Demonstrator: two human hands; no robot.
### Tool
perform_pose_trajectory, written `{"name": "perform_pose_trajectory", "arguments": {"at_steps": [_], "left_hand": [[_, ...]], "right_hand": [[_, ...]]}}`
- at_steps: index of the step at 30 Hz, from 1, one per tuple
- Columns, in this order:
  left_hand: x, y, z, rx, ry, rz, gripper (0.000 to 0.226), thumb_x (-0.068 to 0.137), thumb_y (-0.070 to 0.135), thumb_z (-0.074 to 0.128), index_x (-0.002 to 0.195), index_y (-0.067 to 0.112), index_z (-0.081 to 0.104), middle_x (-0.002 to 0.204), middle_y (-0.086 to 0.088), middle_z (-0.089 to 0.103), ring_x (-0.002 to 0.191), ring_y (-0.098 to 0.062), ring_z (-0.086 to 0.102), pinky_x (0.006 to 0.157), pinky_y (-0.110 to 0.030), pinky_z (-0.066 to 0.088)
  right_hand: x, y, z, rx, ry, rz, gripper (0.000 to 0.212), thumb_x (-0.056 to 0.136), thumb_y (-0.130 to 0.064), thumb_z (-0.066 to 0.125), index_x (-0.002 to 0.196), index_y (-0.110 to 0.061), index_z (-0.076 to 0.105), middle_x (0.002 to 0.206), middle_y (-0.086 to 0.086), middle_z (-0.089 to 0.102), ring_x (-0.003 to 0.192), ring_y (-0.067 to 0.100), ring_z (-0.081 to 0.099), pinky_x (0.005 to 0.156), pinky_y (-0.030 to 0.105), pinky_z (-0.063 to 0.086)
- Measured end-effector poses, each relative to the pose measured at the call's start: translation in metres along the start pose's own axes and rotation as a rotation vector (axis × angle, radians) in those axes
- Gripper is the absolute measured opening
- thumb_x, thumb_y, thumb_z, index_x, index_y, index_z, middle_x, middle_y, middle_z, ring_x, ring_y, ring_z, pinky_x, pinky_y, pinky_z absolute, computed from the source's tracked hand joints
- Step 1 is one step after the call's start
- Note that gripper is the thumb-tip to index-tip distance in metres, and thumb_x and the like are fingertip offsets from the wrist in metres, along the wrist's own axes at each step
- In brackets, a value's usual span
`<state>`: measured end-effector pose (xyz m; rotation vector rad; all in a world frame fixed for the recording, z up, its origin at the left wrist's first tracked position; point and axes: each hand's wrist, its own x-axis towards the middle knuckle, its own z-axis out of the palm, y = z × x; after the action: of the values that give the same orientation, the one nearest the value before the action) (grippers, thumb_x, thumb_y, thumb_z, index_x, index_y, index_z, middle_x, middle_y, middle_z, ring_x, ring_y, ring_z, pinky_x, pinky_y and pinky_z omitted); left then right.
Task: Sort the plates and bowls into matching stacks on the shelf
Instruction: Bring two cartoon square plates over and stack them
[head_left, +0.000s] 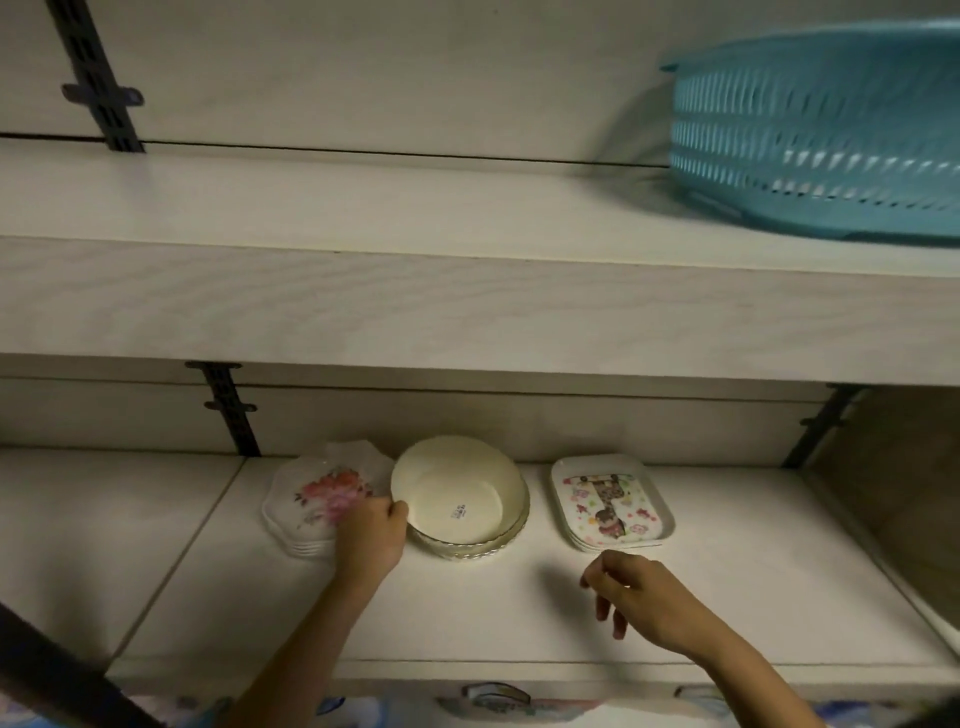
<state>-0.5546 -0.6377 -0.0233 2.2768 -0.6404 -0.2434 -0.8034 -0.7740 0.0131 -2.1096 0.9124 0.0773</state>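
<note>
The cream bowl (457, 493) is being pinched at its 9 o'clock rim by the left hand (370, 535), probably so that it sits on its matching stack, while the right hand (636, 597) is being kept empty and loosely curled at 5 o'clock of it.

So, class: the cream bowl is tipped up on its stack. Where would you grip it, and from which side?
Grip the cream bowl at its near-left rim, where the left hand already pinches it. The bowl tilts with its opening facing us, so that edge stands clear of the stack below; probably come from the front-left.
</note>
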Motion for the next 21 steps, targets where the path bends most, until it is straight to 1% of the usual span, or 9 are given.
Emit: {"name": "perform_pose_trajectory", "arguments": {"at_steps": [4,7,9,11,13,15,17,19,21], "left_hand": [[0.002,0.0,0.01,0.061,-0.03,-0.019,0.035,0.094,0.018,0.042,0.066,0.001,0.052,0.067,-0.017,0.056,0.066,-0.028,0.053,0.061,-0.033,0.037],[0.002,0.002,0.011,0.047,-0.073,-0.037,0.043,0.097,0.022,0.036,0.076,-0.004,0.063,0.066,-0.017,0.066,0.071,-0.032,0.065,0.068,-0.036,0.048],[-0.002,0.002,0.009,0.052,-0.106,-0.03,0.045,0.099,0.023,0.031,0.081,-0.003,0.064,0.055,-0.006,0.061,0.068,-0.028,0.065,0.072,-0.033,0.049],[-0.006,0.001,0.005,0.077,-0.106,0.007,0.041,0.099,0.025,0.03,0.08,0.002,0.058,0.051,0.0,0.055,0.062,-0.024,0.062,0.072,-0.033,0.05],[-0.013,-0.002,-0.001,0.112,-0.079,0.063,0.034,0.099,0.025,0.032,0.081,0.006,0.054,0.057,-0.002,0.057,0.061,-0.02,0.058,0.07,-0.033,0.05],[-0.021,-0.005,-0.012,0.18,-0.054,0.124,0.029,0.098,0.025,0.036,0.088,0.006,0.056,0.068,-0.005,0.058,0.064,-0.018,0.057,0.064,-0.029,0.048],[-0.032,-0.009,-0.024,0.29,-0.061,0.172,0.029,0.097,0.027,0.038,0.093,0.008,0.059,0.074,-0.005,0.06,0.067,-0.016,0.057,0.064,-0.025,0.047],[-0.045,-0.014,-0.038,0.401,-0.096,0.182,0.029,0.097,0.031,0.037,0.091,0.011,0.058,0.074,-0.002,0.058,0.068,-0.014,0.055,0.06,-0.019,0.043],[-0.058,-0.022,-0.051,0.459,-0.102,0.181,0.025,0.096,0.034,0.038,0.084,0.018,0.053,0.065,0.004,0.05,0.066,-0.012,0.052,0.053,-0.013,0.034]], "right_hand": [[-0.009,0.003,-0.001,-0.023,-0.005,0.022,0.021,0.096,-0.026,0.043,0.081,-0.027,0.057,0.071,-0.006,0.066,0.052,0.004,0.059,0.064,0.019,0.044],[-0.01,0.002,-0.002,-0.035,-0.008,0.022,0.02,0.096,-0.026,0.042,0.081,-0.028,0.057,0.071,-0.007,0.066,0.052,0.003,0.059,0.065,0.019,0.044],[-0.009,0.001,-0.002,-0.037,-0.01,0.021,0.02,0.096,-0.026,0.043,0.082,-0.029,0.057,0.072,-0.006,0.067,0.053,0.003,0.06,0.068,0.02,0.046],[-0.009,-0.001,-0.001,-0.048,-0.014,0.015,0.02,0.096,-0.026,0.043,0.081,-0.03,0.057,0.073,-0.006,0.068,0.056,0.004,0.062,0.071,0.022,0.047],[-0.007,-0.003,0.0,-0.067,-0.02,-0.002,0.019,0.095,-0.028,0.044,0.081,-0.031,0.057,0.073,-0.007,0.069,0.059,0.004,0.064,0.074,0.025,0.049],[-0.004,-0.008,0.002,-0.091,-0.037,-0.028,0.017,0.094,-0.029,0.045,0.084,-0.031,0.058,0.074,-0.007,0.069,0.063,0.004,0.066,0.076,0.028,0.051],[-0.001,-0.013,0.005,-0.122,-0.07,-0.06,0.016,0.095,-0.029,0.045,0.087,-0.029,0.059,0.075,-0.008,0.068,0.069,0.006,0.067,0.079,0.03,0.053],[0.003,-0.02,0.008,-0.168,-0.1,-0.1,0.016,0.095,-0.03,0.044,0.091,-0.028,0.06,0.077,-0.01,0.068,0.075,0.007,0.067,0.08,0.03,0.054],[0.006,-0.029,0.013,-0.224,-0.12,-0.143,0.019,0.095,-0.031,0.043,0.095,-0.026,0.061,0.082,-0.011,0.069,0.08,0.008,0.067,0.082,0.031,0.054]]}}
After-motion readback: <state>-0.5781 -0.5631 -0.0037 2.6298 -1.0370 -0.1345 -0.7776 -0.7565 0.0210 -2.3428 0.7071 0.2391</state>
